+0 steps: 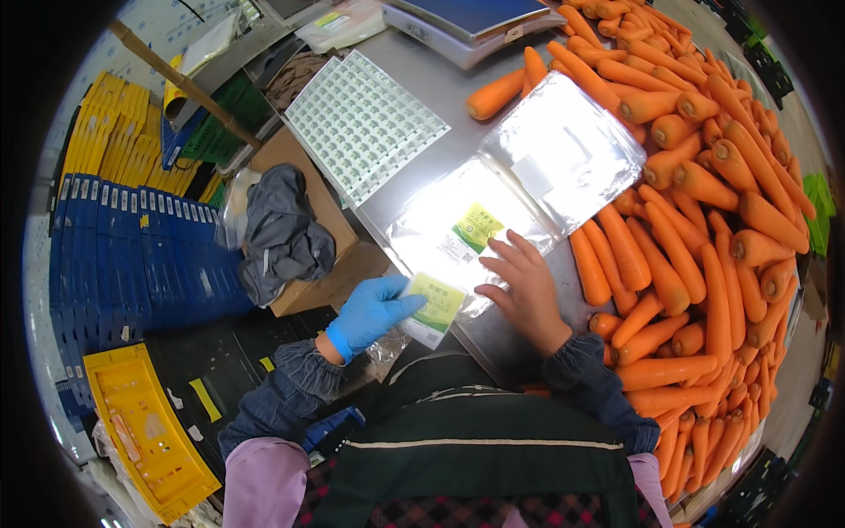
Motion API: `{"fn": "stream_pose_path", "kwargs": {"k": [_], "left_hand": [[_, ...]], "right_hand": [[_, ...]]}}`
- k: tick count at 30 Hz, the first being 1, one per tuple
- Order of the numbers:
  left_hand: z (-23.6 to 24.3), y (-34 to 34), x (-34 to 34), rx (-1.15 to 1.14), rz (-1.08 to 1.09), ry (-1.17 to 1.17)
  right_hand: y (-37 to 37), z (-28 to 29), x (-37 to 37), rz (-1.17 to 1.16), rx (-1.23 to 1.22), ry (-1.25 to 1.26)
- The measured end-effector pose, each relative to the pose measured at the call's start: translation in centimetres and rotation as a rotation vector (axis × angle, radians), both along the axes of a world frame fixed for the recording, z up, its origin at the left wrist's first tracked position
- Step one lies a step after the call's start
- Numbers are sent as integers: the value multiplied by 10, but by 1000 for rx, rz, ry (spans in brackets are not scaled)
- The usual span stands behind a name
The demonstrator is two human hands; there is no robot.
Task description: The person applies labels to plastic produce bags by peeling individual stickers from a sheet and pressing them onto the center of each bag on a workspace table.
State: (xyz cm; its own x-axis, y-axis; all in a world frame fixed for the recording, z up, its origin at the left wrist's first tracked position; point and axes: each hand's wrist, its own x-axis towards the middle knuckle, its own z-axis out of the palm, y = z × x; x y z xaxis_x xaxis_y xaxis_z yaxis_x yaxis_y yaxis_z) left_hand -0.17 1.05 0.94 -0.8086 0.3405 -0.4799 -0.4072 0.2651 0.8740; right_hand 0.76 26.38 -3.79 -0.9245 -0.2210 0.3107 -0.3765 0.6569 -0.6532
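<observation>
My left hand (374, 312), in a blue glove, grips green-and-white labels (433, 310) between thumb and fingers at the table's near edge; how many I cannot tell. Bare and with its fingers apart, my right hand (519, 286) hovers over or rests on shiny clear plastic bags (431, 207). A similar green-and-white label (476, 227) lies on the plastic beside my right fingertips. Another glossy plastic piece (568, 145) stretches toward the carrots, with glare hiding its details.
Loose carrots (669, 238) cover the table's right side. Sheets of small green stickers (363, 123) lie at the upper left, below a scale (471, 35). A cardboard box (299, 211) bears a grey cloth (286, 229). Blue-and-yellow folded crates (150, 238) stand at the left.
</observation>
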Motion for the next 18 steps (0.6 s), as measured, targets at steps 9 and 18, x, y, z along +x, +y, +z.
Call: {"fn": "stream_pose_path", "kwargs": {"k": [9, 18], "left_hand": [[0, -7, 3, 61, 29, 39], [-1, -6, -1, 78, 81, 32]], "right_hand": [[0, -15, -8, -97, -31, -4], [-2, -19, -9, -160, 4, 84]]}}
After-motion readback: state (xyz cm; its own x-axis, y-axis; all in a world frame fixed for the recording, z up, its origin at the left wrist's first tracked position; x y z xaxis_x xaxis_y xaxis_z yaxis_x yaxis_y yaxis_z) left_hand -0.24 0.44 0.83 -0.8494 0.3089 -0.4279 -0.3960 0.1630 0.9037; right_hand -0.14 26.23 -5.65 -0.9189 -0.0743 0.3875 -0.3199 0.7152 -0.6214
